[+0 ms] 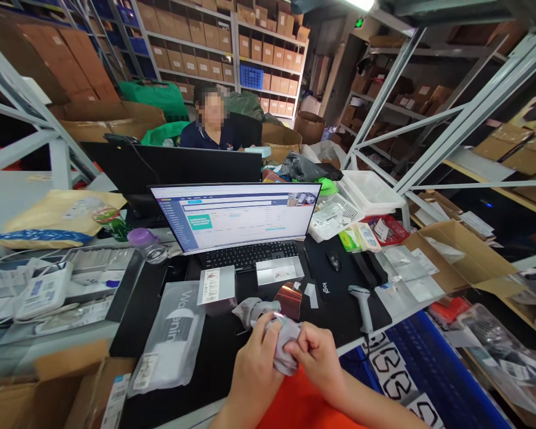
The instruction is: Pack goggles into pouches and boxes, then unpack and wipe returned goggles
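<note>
Both my hands meet at the front edge of the black desk mat (223,345). My left hand (254,364) and my right hand (318,356) are closed on a small grey cloth pouch (282,339), which bunches between the fingers. A further fold of grey cloth (254,310) lies just behind it. A copper-coloured shiny item (290,298) stands right beyond the pouch. A grey zip bag with white lettering (175,333) lies flat to the left of my hands. A small open silver box (279,269) and a labelled box (217,287) sit by the keyboard.
A monitor (236,214) and keyboard (249,255) stand behind; a mouse (333,260) and a handheld scanner (364,305) lie to the right. Another person (211,122) sits across the desk. Open cardboard boxes (469,256), white baskets (370,189) and metal shelf frames crowd the right.
</note>
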Demonstrator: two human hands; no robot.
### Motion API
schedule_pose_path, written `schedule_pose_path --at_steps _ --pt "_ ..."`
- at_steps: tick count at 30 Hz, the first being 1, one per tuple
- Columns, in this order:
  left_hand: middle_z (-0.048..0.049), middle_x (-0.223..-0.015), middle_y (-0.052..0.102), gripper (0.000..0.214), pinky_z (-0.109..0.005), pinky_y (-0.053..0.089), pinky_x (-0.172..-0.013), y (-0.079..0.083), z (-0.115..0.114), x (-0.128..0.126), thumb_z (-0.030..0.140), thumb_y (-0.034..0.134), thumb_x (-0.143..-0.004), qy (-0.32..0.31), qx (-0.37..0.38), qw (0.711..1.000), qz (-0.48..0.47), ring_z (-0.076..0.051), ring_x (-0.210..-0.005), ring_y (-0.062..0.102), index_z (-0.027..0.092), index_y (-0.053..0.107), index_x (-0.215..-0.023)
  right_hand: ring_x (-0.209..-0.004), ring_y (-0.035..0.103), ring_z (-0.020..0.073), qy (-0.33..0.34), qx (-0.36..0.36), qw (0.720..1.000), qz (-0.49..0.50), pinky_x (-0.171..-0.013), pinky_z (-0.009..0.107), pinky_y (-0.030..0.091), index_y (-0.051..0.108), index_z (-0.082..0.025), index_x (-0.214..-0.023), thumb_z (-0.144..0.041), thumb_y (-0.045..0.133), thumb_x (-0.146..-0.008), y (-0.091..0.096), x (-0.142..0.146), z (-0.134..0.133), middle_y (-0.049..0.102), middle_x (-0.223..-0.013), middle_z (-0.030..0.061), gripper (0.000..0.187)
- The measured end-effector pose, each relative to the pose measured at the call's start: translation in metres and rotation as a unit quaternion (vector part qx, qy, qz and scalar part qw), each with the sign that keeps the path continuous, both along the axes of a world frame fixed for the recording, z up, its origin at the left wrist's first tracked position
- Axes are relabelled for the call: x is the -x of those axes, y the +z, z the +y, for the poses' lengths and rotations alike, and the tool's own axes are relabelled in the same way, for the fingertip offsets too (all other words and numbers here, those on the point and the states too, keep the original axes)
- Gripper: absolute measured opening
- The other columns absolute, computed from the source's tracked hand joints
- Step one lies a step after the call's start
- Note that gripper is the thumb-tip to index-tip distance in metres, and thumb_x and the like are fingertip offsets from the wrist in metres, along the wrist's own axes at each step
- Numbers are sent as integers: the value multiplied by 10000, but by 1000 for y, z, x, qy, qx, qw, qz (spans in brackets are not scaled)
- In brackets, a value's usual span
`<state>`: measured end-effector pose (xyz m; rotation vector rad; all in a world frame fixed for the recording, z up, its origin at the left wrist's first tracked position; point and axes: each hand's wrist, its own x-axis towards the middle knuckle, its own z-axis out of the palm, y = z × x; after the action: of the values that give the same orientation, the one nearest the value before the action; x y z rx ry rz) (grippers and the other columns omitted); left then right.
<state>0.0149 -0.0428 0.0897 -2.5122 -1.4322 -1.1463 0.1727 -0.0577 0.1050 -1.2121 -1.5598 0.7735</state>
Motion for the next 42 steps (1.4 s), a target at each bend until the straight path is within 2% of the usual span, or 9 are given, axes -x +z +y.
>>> schedule_pose_path --at_steps 5,12,16,22,25,28,31,37,42 --pt "-172 -1225 601 359 -301 610 -593 -8 -4 4 121 485 -772 9 -1 1000 -23 -253 -889 732 201 507 -1122 -510 437 72 92 16 996 -8 -510 186 318 425 -191 -564 -278 752 -788 -2 -1 -3 516 -558 -60 406" --pt "-206 -1360 498 418 -305 620 -723 -10 4 13 16 434 -808 -121 3 993 4 -214 -1042 691 193 467 -1185 -480 337 64 94 108 985 94 -456 195 260 383 -191 -507 -388 852 -678 10 -17 3 414 -510 -70 536" --pt "-192 -1338 527 416 -257 607 -647 -3 6 16 -2 401 -835 -123 -6 992 19 -179 -984 704 212 457 -1187 -469 309 57 99 207 948 219 -448 191 262 375 -205 -542 -398 908 -577 16 -22 5 397 -501 -89 568" --pt "-173 -1265 578 386 -239 590 -602 1 2 13 -2 391 -835 -123 14 992 26 -165 -880 717 208 477 -1147 -492 395 71 15 240 879 412 -481 187 339 314 -219 -585 -382 951 -487 26 -35 18 490 -547 -74 665" --pt "-160 -1241 593 351 -234 584 -594 -2 -2 10 11 415 -825 -119 28 992 27 -171 -870 722 214 481 -1103 -561 488 99 -20 252 843 474 -554 210 425 339 -222 -616 -343 952 -508 31 -37 23 538 -627 -54 634" --pt "-140 -1215 615 354 -243 589 -601 -4 -7 3 36 446 -796 -75 44 996 6 -194 -887 728 227 487 -1092 -649 528 114 -11 253 827 501 -645 226 457 371 -224 -667 -322 926 -578 26 -29 21 560 -723 -39 570" --pt "-153 -1217 616 353 -269 599 -620 -3 -10 -6 74 467 -793 -32 41 998 -29 -227 -928 729 223 499 -1111 -625 473 110 39 243 850 466 -618 218 418 374 -227 -682 -328 894 -628 12 -14 11 511 -685 -50 532" --pt "-173 -1210 619 262 -294 605 -653 -1 -10 -14 198 520 -868 -1 21 998 -64 -249 -927 733 206 511 -1130 -702 442 143 82 100 965 228 -643 254 397 421 -210 -644 -342 643 -879 -2 -4 0 481 -758 -2 349" --pt "-135 -1173 629 271 -282 608 -692 8 -8 -17 278 586 -850 -20 36 994 -100 -233 -931 726 223 525 -1109 -744 485 158 81 45 984 153 -662 266 408 498 -207 -683 -234 609 -876 2 -12 2 527 -826 22 225"
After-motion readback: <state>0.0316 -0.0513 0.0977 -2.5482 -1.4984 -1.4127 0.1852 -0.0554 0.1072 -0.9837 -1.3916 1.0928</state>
